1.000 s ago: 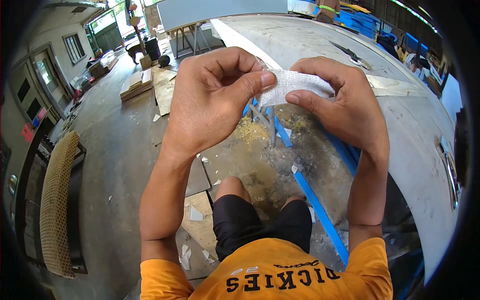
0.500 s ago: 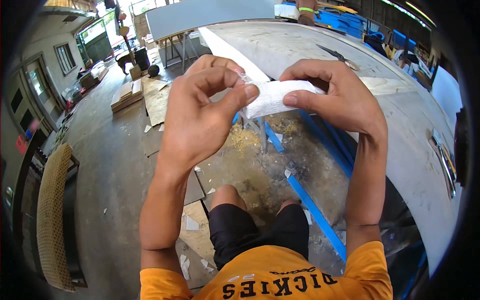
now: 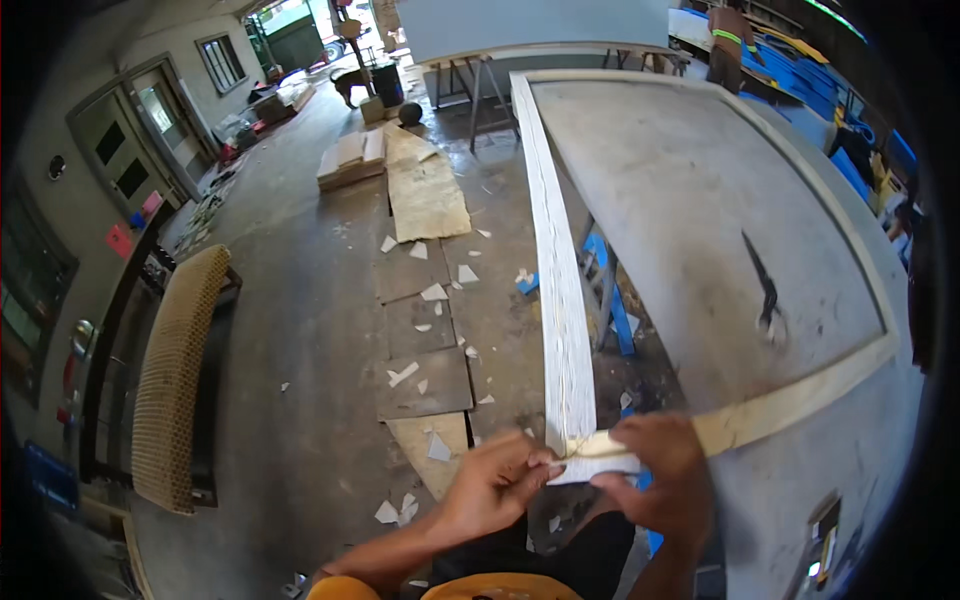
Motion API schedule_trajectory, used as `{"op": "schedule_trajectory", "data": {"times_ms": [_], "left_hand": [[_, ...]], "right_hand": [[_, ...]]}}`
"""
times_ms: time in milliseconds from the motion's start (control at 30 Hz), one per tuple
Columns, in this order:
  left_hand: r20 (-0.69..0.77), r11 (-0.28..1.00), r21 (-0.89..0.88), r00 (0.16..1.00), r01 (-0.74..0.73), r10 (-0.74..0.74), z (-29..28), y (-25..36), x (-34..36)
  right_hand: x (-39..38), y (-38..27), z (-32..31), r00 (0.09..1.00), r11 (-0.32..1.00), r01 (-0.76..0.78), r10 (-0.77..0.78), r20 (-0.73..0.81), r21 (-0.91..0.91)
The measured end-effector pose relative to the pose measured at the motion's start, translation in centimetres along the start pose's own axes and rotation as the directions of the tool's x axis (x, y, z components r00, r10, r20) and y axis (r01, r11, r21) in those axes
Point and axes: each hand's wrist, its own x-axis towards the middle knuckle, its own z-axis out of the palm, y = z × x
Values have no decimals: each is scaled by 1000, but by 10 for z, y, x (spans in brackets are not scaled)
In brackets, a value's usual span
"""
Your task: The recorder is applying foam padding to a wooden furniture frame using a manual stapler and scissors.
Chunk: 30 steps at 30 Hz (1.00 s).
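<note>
A white, wrinkled, ribbed strip (image 3: pixel 560 300) stretches along the left side of a pale wooden frame (image 3: pixel 785 412), from its far corner to the near one. At the near corner my left hand (image 3: pixel 497 478) pinches the strip's end between thumb and fingers. My right hand (image 3: pixel 662 475) is closed around the same end from the right, thumb below and fingers on top. A bit of bare wood shows between the two hands. Exactly how the strip is fixed to the wood cannot be seen.
A dark pointed tool (image 3: pixel 765 285) lies on the grey panel (image 3: pixel 690 190) inside the frame. White scraps (image 3: pixel 435 292) litter the floor at left. Further left stands a woven-covered bench (image 3: pixel 180 390). At the back right is another person (image 3: pixel 728 45); a dog (image 3: pixel 347 85) stands far off.
Both hands have gone down and away from me, carrying the white strip's end from close up to the frame's near corner. My view has tilted, showing more of the frame.
</note>
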Motion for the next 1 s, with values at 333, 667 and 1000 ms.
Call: {"op": "schedule_trajectory", "data": {"times_ms": [333,667,1000], "left_hand": [[28,951,-145,962,274,-273,-1,-8,-2],[20,886,18,886,463,-463,-9,11,19],[128,510,-361,583,781,-802,-18,50,40]], "right_hand": [[-23,-40,-53,902,914,-354,389,-187,199],[-186,-3,-186,465,446,-877,694,-550,-180],[-234,14,-210,347,204,-889,883,-315,-409]]}}
